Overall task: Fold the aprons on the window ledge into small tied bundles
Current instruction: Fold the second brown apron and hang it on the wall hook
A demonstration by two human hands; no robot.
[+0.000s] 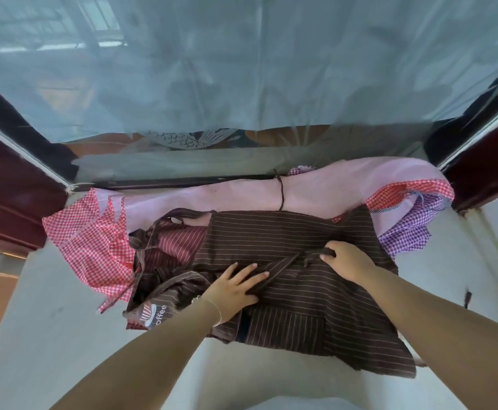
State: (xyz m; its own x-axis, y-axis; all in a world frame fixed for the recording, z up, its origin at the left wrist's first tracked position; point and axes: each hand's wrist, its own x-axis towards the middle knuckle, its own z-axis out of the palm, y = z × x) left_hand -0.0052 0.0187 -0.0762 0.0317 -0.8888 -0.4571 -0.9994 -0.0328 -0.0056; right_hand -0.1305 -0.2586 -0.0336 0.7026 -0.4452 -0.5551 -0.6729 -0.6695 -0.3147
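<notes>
Brown striped apron [286, 247] spread on window ledge [49, 321] over pink checked aprons [88, 241]. I see left hand [236, 287] flat, fingers straight, pressing fabric; right hand [347, 260] fingers curled, gripping its strap [295, 258].

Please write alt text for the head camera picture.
Two bare hands work a brown striped apron on a window ledge: the left hand presses it flat, the right hand grips a fold. Pink and checked aprons lie beneath.
</notes>
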